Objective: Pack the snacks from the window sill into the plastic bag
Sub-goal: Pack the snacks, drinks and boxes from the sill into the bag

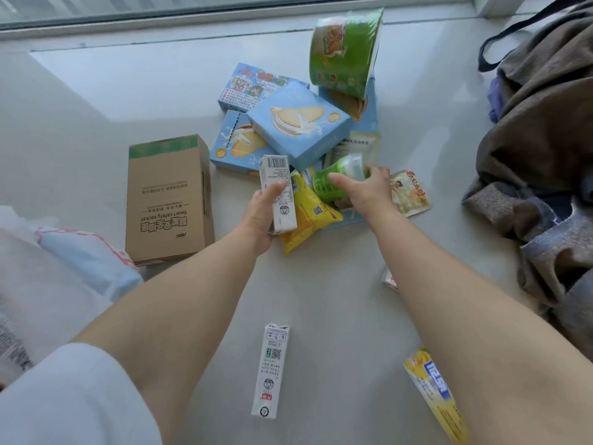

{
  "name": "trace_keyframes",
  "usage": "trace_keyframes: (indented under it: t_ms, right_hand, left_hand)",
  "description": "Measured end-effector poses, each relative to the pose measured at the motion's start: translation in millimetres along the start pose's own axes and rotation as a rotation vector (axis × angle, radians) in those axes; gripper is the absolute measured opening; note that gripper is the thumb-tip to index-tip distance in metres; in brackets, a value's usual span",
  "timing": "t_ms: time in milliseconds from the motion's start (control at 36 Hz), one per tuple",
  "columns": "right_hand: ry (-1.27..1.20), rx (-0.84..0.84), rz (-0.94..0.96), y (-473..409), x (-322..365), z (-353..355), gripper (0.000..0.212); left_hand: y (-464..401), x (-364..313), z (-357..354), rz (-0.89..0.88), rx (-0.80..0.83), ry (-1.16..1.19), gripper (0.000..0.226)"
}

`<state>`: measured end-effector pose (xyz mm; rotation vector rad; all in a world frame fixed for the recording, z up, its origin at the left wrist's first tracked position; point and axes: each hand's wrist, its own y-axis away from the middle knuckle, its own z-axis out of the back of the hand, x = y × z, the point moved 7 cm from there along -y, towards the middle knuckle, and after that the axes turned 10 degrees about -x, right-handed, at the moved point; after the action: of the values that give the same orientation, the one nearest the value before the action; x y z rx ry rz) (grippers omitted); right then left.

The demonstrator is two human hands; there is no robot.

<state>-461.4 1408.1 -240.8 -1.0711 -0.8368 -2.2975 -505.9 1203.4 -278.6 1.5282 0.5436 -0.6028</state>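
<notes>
While my left hand (pixel 264 216) grips a white carton (pixel 278 194) upright, thumb across its face, my right hand (pixel 365 191) is curled round a green bottle (pixel 337 178) at the near edge of the snack pile. Just beyond both hands, a blue biscuit box (pixel 298 123) leans on others, and a green tub (pixel 345 53) sits tilted at the far side of the heap. Risk noted: lifting the bottle may unsettle the stack, since the box appears to rest close above it. A yellow packet (pixel 308 216) lies between my hands, partly under the carton, and could drag along. The plastic bag (pixel 48 284) lies well off to the left of my left forearm; its mouth is not discernible, so a one-handed drop may miss. A second carton (pixel 271 370) lies between my forearms, near my body, not yet packed.
</notes>
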Motion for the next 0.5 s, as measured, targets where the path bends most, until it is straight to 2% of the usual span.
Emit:
trace_keyframes:
  t_ms: [139, 306, 444, 500]
  right_hand:
    - [-0.17, 0.03, -0.147, -2, -25, 5, 0.104]
    - [-0.306, 0.101, -0.201, 8, -17, 26, 0.095]
    - [-0.261, 0.218, -0.207, 12, -24, 35, 0.073]
    - [-0.211, 0.273, -0.205, 11, -26, 36, 0.083]
  left_hand:
    - [11, 3, -4, 0.032, 0.032, -0.031, 0.047]
    - [19, -1, -8, 0.01, 0.022, -0.029, 0.031]
    - [15, -9, -1, -0.049, -0.033, -0.001, 0.038]
    - [14, -13, 2, -0.073, -0.077, 0.025, 0.034]
